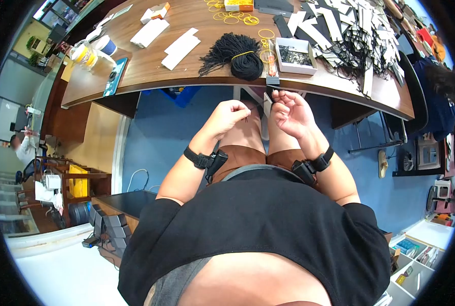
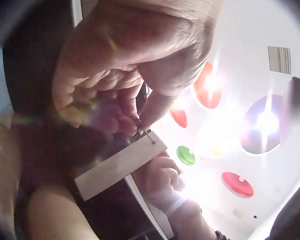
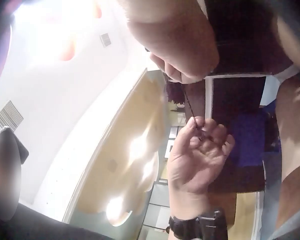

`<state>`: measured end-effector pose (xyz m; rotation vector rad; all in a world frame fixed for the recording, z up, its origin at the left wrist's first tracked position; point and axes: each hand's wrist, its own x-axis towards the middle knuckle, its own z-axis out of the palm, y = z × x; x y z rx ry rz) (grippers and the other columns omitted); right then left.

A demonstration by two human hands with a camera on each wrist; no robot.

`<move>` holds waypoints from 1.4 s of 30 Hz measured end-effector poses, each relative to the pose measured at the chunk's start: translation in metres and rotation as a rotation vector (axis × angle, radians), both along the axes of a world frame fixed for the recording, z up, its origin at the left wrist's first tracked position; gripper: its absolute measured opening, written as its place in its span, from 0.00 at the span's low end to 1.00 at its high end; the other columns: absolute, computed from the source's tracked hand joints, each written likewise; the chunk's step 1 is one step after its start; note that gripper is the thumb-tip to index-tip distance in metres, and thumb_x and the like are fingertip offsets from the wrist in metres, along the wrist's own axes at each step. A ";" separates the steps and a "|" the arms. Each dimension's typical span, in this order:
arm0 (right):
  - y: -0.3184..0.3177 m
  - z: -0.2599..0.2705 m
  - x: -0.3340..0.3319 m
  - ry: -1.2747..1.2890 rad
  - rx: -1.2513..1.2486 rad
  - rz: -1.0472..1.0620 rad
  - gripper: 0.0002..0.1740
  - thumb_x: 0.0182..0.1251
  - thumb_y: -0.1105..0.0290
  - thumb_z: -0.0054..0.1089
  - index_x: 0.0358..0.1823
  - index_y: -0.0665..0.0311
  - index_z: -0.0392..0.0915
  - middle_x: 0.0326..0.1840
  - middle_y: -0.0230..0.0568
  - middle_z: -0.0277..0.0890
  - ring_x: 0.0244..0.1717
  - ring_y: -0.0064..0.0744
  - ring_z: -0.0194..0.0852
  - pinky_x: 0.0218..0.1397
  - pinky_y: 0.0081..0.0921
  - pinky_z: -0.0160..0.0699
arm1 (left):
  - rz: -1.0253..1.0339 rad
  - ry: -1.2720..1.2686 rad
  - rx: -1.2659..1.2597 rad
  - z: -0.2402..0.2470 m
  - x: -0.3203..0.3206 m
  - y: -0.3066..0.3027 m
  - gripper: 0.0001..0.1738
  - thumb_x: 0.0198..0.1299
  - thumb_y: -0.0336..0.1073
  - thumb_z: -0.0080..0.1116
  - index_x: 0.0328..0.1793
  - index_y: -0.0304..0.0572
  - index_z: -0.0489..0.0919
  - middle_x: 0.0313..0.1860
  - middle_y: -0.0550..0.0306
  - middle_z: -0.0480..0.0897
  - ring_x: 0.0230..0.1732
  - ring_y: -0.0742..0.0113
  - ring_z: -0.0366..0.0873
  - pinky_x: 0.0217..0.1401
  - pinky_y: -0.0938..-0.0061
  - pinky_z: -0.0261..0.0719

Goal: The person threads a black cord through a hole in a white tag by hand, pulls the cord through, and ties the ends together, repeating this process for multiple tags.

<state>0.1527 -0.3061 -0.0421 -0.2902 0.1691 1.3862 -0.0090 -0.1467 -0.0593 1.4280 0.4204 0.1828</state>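
In the head view, my left hand (image 1: 228, 120) and right hand (image 1: 292, 116) are raised over the lap, just in front of the desk edge. A thin black cord (image 3: 189, 102) runs between them, its lower end pinched by the left thumb and forefinger in the right wrist view. My right hand grips a narrow white tag (image 2: 121, 166), its face turned to the left wrist camera. Near the tag's upper end is a small hole, with the left fingertips right beside it. The right fingertips are partly hidden behind the tag.
On the brown desk (image 1: 146, 84) lie a bundle of black cords (image 1: 245, 64), a white box (image 1: 311, 70) of small black pieces, and a heap of black and white tags (image 1: 332, 25). Yellow rubber bands (image 1: 232, 19), white card stacks (image 1: 150, 33) and a teal phone (image 1: 115, 76) lie there too.
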 end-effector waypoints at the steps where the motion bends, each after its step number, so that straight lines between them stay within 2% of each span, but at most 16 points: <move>1: 0.000 -0.001 -0.001 0.012 0.055 0.005 0.06 0.63 0.71 0.51 0.36 0.63 0.77 0.36 0.35 0.77 0.20 0.21 0.57 0.22 0.16 0.58 | -0.002 -0.008 -0.017 0.003 0.000 0.000 0.05 0.59 0.31 0.59 0.35 0.37 0.80 0.28 0.62 0.79 0.30 0.76 0.74 0.36 0.81 0.72; 6: -0.005 0.013 -0.009 -0.333 0.127 0.013 0.14 0.66 0.71 0.49 0.52 0.63 0.75 0.32 0.34 0.77 0.19 0.19 0.57 0.22 0.15 0.58 | -0.006 -0.052 -0.321 0.018 0.002 0.000 0.04 0.58 0.32 0.59 0.33 0.40 0.79 0.25 0.63 0.78 0.26 0.75 0.72 0.33 0.81 0.70; 11: -0.004 0.053 -0.028 -1.728 -0.148 0.038 0.22 0.66 0.78 0.51 0.62 0.59 0.71 0.37 0.36 0.81 0.26 0.12 0.68 0.30 0.14 0.72 | -0.016 -0.070 -0.635 0.028 0.014 -0.008 0.04 0.60 0.33 0.55 0.36 0.43 0.79 0.26 0.64 0.77 0.29 0.73 0.72 0.35 0.76 0.70; 14: 0.003 0.050 -0.039 -2.303 -0.335 -0.057 0.20 0.60 0.72 0.57 0.56 0.56 0.76 0.33 0.42 0.82 0.28 0.33 0.81 0.33 0.27 0.79 | -0.095 -0.097 -0.793 0.010 0.016 -0.003 0.07 0.62 0.35 0.51 0.39 0.46 0.80 0.32 0.64 0.79 0.35 0.70 0.73 0.40 0.70 0.70; 17: 0.009 0.042 -0.045 -2.477 -0.364 -0.245 0.17 0.58 0.69 0.59 0.50 0.57 0.78 0.34 0.44 0.81 0.33 0.43 0.81 0.36 0.33 0.80 | -0.053 -0.002 -0.916 0.014 0.014 -0.008 0.08 0.63 0.38 0.51 0.39 0.47 0.80 0.35 0.65 0.80 0.38 0.68 0.74 0.44 0.66 0.70; 22: 0.020 0.029 -0.047 -2.445 -0.302 -0.492 0.11 0.58 0.68 0.59 0.43 0.58 0.80 0.31 0.43 0.81 0.33 0.43 0.81 0.36 0.33 0.80 | -0.165 -0.040 -1.030 0.021 0.008 -0.007 0.13 0.64 0.40 0.47 0.40 0.44 0.81 0.37 0.61 0.82 0.41 0.66 0.77 0.47 0.67 0.70; 24: 0.018 0.041 -0.049 -2.433 -0.340 -0.505 0.08 0.59 0.68 0.59 0.38 0.60 0.81 0.29 0.44 0.80 0.31 0.43 0.81 0.35 0.33 0.79 | -0.113 -0.144 -0.805 0.022 0.004 0.002 0.16 0.64 0.38 0.44 0.44 0.38 0.81 0.36 0.56 0.83 0.39 0.65 0.78 0.47 0.72 0.71; 25: 0.016 0.051 -0.047 -2.367 -0.350 -0.407 0.07 0.59 0.68 0.60 0.37 0.62 0.81 0.29 0.44 0.80 0.30 0.43 0.80 0.34 0.33 0.78 | 0.043 -0.202 -0.547 0.020 -0.002 0.005 0.18 0.63 0.36 0.42 0.47 0.31 0.80 0.31 0.54 0.82 0.36 0.63 0.78 0.48 0.77 0.72; 26: 0.015 0.058 -0.044 -2.296 -0.358 -0.307 0.07 0.59 0.68 0.61 0.36 0.63 0.81 0.28 0.45 0.79 0.29 0.44 0.80 0.33 0.32 0.77 | 0.088 -0.175 -0.060 0.021 -0.003 0.010 0.18 0.62 0.33 0.45 0.53 0.32 0.77 0.39 0.54 0.80 0.40 0.64 0.77 0.52 0.78 0.72; 29: 0.013 0.083 -0.047 -1.997 -0.266 -0.135 0.05 0.59 0.74 0.61 0.35 0.67 0.80 0.22 0.41 0.76 0.23 0.26 0.75 0.28 0.23 0.73 | -0.072 -0.396 0.633 0.032 0.004 -0.005 0.22 0.59 0.26 0.51 0.61 0.38 0.71 0.59 0.56 0.69 0.50 0.71 0.72 0.55 0.77 0.70; 31: 0.012 0.092 -0.043 -2.081 -0.240 -0.111 0.05 0.59 0.75 0.61 0.35 0.66 0.81 0.24 0.41 0.78 0.25 0.25 0.76 0.30 0.22 0.73 | -0.262 -0.411 0.182 0.028 0.006 -0.018 0.16 0.63 0.34 0.54 0.54 0.35 0.74 0.45 0.60 0.76 0.46 0.71 0.74 0.53 0.76 0.71; 34: 0.006 0.103 -0.019 -2.697 -0.279 -0.685 0.06 0.64 0.76 0.56 0.36 0.69 0.81 0.32 0.40 0.81 0.32 0.21 0.77 0.38 0.19 0.74 | -0.376 -0.249 -0.102 0.023 0.007 -0.017 0.15 0.64 0.38 0.55 0.50 0.34 0.76 0.32 0.64 0.77 0.35 0.74 0.75 0.42 0.78 0.74; 36: -0.001 0.097 -0.013 -2.004 -0.338 -0.540 0.06 0.66 0.74 0.54 0.37 0.67 0.80 0.39 0.41 0.81 0.39 0.24 0.79 0.41 0.22 0.77 | -0.430 -0.156 -0.135 0.027 0.004 -0.014 0.13 0.63 0.37 0.55 0.47 0.34 0.76 0.27 0.64 0.76 0.30 0.75 0.74 0.35 0.80 0.74; 38: -0.005 0.091 -0.015 -1.220 -0.163 -0.353 0.10 0.69 0.70 0.52 0.40 0.69 0.78 0.31 0.36 0.79 0.32 0.22 0.76 0.33 0.20 0.73 | -0.456 -0.077 -0.158 0.049 0.001 -0.017 0.11 0.63 0.34 0.54 0.46 0.34 0.77 0.25 0.64 0.75 0.26 0.76 0.73 0.28 0.82 0.73; 40: -0.012 0.074 -0.005 -0.903 0.120 -0.200 0.12 0.70 0.67 0.52 0.42 0.70 0.77 0.24 0.32 0.73 0.24 0.18 0.67 0.28 0.17 0.66 | -0.411 -0.039 -0.020 0.055 0.005 -0.023 0.17 0.52 0.27 0.46 0.50 0.38 0.72 0.26 0.61 0.74 0.22 0.77 0.72 0.25 0.82 0.72; 42: -0.025 0.068 -0.009 -1.312 -0.289 -0.080 0.11 0.66 0.66 0.56 0.38 0.69 0.78 0.24 0.31 0.72 0.25 0.19 0.66 0.30 0.19 0.66 | -0.446 0.034 0.247 0.058 0.007 -0.029 0.22 0.49 0.26 0.45 0.54 0.40 0.67 0.27 0.59 0.74 0.22 0.76 0.72 0.24 0.81 0.72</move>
